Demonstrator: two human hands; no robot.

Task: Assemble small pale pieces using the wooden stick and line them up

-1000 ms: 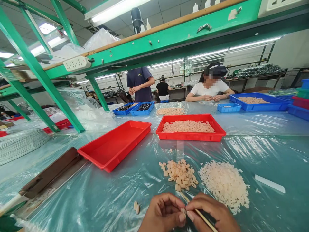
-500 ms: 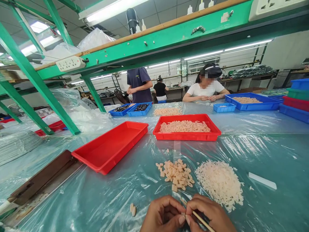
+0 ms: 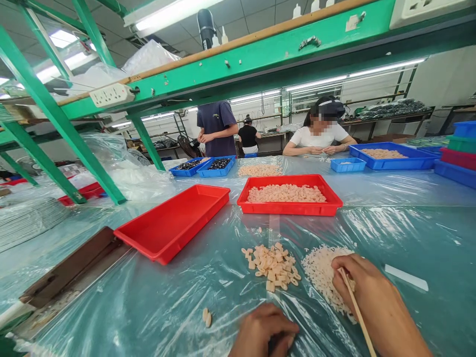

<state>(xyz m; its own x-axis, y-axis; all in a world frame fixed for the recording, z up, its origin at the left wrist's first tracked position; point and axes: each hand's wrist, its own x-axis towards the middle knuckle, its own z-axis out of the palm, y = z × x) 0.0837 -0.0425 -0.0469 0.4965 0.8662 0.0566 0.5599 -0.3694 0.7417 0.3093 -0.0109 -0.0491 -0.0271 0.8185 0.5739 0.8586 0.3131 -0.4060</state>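
Note:
My right hand (image 3: 375, 297) grips a thin wooden stick (image 3: 360, 317), its fingertips over a heap of small white pieces (image 3: 316, 265) at their right side. The fingertips hide part of that heap. Low in the view, my left hand (image 3: 265, 329) is curled with thumb and fingers together near the plastic-covered table; what lies between them, if anything, is hidden. Just beyond it is a pile of small beige pieces with holes (image 3: 275, 267). A couple of similar beige pieces (image 3: 207, 317) lie apart to the left.
Behind the piles stand a red tray of beige pieces (image 3: 290, 210) and another red tray (image 3: 167, 223) to its left. A white strip (image 3: 406, 277) lies at right. A green shelf frame (image 3: 238, 67) crosses overhead. Across the table sits a co-worker (image 3: 316, 136).
My hands were together around the stick's near end. Now the right hand has moved right and forward with the stick to the white heap, while the left stays low.

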